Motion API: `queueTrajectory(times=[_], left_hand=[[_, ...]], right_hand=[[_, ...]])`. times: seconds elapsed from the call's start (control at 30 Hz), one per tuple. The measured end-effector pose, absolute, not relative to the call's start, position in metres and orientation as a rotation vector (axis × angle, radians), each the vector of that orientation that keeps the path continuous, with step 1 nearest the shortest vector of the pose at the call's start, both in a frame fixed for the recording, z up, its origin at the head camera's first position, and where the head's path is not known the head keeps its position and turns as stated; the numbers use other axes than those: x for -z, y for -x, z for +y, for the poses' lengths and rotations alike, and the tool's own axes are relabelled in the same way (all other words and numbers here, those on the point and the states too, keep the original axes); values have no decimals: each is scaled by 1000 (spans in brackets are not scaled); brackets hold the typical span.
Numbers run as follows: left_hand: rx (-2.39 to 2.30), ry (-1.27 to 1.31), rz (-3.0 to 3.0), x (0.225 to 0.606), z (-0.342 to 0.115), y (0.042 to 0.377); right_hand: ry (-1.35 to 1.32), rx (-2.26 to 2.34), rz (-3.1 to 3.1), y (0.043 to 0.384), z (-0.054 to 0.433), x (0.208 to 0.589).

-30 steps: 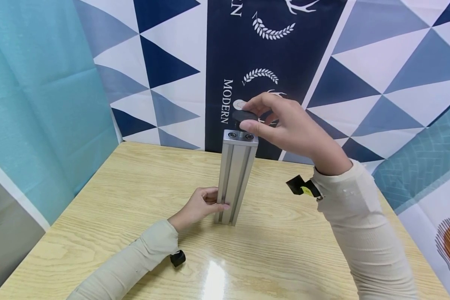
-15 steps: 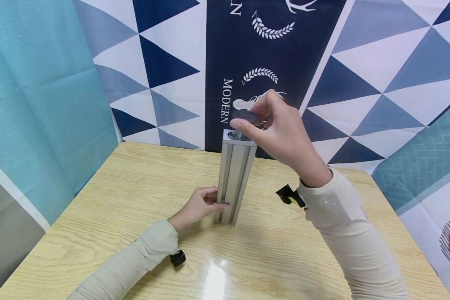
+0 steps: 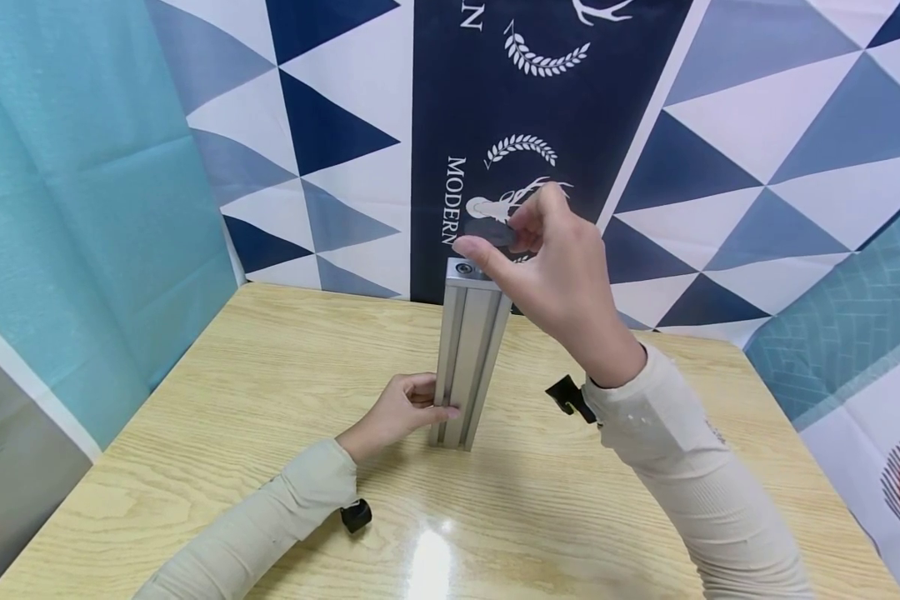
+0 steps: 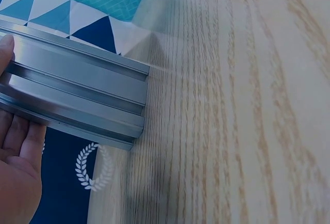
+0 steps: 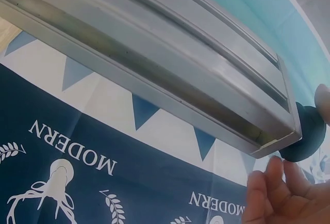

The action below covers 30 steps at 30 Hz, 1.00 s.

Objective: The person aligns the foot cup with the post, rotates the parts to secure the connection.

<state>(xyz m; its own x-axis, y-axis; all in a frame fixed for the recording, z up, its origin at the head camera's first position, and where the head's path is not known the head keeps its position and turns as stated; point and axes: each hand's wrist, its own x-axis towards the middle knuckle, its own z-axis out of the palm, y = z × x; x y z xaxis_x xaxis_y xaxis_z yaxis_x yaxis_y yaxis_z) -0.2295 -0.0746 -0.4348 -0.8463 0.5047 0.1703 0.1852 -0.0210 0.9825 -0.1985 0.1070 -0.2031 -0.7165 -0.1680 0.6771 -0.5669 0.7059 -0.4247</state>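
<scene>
An aluminium extrusion profile (image 3: 468, 358) stands upright on the table, with grooves running along its length. A black round foot (image 3: 491, 231) sits on its top end plate, which has a screw (image 3: 464, 268) showing. My right hand (image 3: 570, 271) pinches the foot's rim between thumb and fingers. Lower down, my left hand (image 3: 393, 414) grips the profile near its base, thumb on the front face. In the left wrist view the profile's lower end (image 4: 82, 87) meets the table. The right wrist view shows the foot (image 5: 308, 133) close against the end plate.
The light wood table (image 3: 270, 467) spreads around the profile. A patterned blue and white cloth (image 3: 345, 167) hangs behind it, and a teal cloth (image 3: 82, 183) at the left. Each wrist wears a small black camera (image 3: 356, 516).
The right hand has turned on the foot, its thumb moving left across the front and its wrist swinging left and down. The left hand and profile have stayed in place.
</scene>
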Motion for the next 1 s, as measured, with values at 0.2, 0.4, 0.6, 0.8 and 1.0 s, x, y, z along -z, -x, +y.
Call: queueTrajectory(times=[0.2, 0.4, 0.6, 0.8, 1.0], left_hand=[[-1946, -698, 2016, 423, -74, 224], [-1953, -704, 2012, 434, -73, 232], [-1958, -732, 2016, 435, -73, 232], [-1955, -760, 2026, 436, -74, 232], [-1970, -837, 2033, 438, -76, 232]], right_hand=[[-716, -882, -2297, 204, 114, 201], [-921, -918, -2354, 211, 124, 191], [-1093, -938, -2459, 220, 134, 185], [-1336, -1109, -2529, 223, 138, 180], [-1463, -1057, -2550, 224, 138, 178]])
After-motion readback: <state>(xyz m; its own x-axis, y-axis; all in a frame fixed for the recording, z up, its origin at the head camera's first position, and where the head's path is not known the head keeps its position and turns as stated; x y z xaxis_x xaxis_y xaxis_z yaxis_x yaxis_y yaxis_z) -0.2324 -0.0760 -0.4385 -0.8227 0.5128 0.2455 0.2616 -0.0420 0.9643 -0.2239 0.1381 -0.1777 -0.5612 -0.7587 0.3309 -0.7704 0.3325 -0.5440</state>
